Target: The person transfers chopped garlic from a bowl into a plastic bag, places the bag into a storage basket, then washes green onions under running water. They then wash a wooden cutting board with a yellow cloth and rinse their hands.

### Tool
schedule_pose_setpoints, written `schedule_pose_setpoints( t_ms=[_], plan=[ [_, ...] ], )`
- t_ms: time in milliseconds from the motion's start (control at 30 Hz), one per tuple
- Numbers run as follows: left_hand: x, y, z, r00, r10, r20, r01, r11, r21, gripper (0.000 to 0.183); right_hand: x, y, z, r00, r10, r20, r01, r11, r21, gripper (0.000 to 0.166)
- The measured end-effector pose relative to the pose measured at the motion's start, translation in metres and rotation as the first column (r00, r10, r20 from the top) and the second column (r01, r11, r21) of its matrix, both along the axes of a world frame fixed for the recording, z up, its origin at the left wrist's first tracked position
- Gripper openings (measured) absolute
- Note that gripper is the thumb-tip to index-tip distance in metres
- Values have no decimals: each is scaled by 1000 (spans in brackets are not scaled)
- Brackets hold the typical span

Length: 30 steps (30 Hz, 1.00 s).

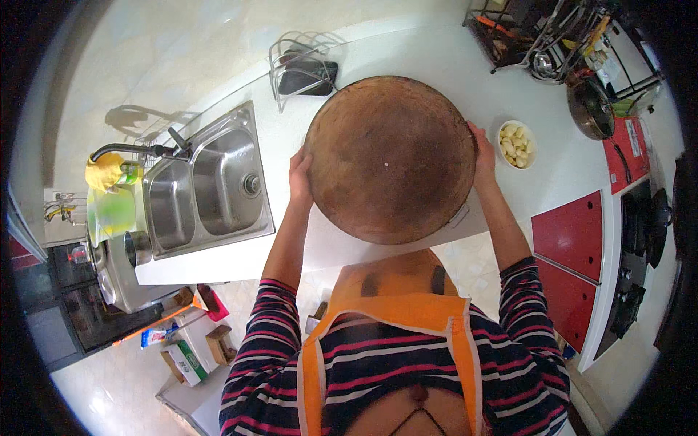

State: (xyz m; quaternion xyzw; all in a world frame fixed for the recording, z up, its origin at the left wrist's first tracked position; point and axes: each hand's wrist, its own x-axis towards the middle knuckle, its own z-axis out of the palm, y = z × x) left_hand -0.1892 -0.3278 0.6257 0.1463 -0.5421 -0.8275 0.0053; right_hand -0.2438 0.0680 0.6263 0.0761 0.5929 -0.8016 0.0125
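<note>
A large round wooden chopping board fills the middle of the view, brown and darkly stained, with a small pale spot near its centre. On its left rim is my left hand, its fingertips partly hidden by the edge. My right hand grips the opposite rim. Whether the board rests on the white countertop or is held above it, I cannot tell. Just right of my right hand stands a white bowl of peeled garlic cloves.
A double steel sink with a dark faucet lies left. Behind the board, a wire rack holds a dark slab. Far right are a utensil rack, a pan and a gas stove.
</note>
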Motion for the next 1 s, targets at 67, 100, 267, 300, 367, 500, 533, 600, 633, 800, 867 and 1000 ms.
schedule_pose_setpoints(
  t_ms=[67, 100, 267, 300, 367, 500, 533, 600, 633, 800, 867, 1000],
  plan=[
    [3, -12, -4, 999, -31, 16, 29, 996, 79, 50, 0, -7, 8, 998, -8, 64, 18, 990, -142, 49],
    [3, -11, 4, 998, -57, 27, 54, 991, 120, 50, 0, -6, 12, 995, -17, 97, 36, 979, -203, 49],
    [22, -4, 40, 974, 76, 213, -86, 996, 38, 49, -10, -8, 32, 962, 116, 245, -29, 942, -334, 46],
    [25, -7, 44, 968, 37, 247, -57, 996, 74, 49, -15, -6, 30, 950, 149, 276, -41, 931, -363, 46],
    [36, -11, 51, 950, -46, 309, -1, 989, 150, 51, -22, -7, 24, 899, 249, 360, -98, 916, -389, 44],
    [59, -37, 35, 890, -71, 451, -43, 971, 237, 48, -20, -39, 47, 828, 384, 410, -272, 912, -306, 43],
    [64, -41, 32, 883, -43, 467, -70, 972, 222, 48, -18, -45, 48, 806, 398, 438, -292, 911, -290, 43],
    [79, -37, 43, 866, 14, 500, -129, 972, 195, 51, -14, -58, 46, 759, 426, 493, -342, 905, -254, 43],
    [97, -47, 24, 891, 43, 452, -150, 967, 205, 52, -11, -67, 51, 752, 463, 469, -408, 886, -220, 44],
    [131, -46, 27, 864, 225, 451, -327, 931, 161, 55, -12, -92, 47, 712, 587, 385, -518, 810, -277, 43],
    [149, -64, 39, 832, 278, 481, -357, 931, 81, 56, -12, -114, 47, 685, 654, 321, -577, 756, -310, 41],
    [193, -79, 98, 826, 424, 371, -439, 897, -48, 55, -11, -170, 57, 685, 650, 329, -641, 752, -153, 40]
  ],
)
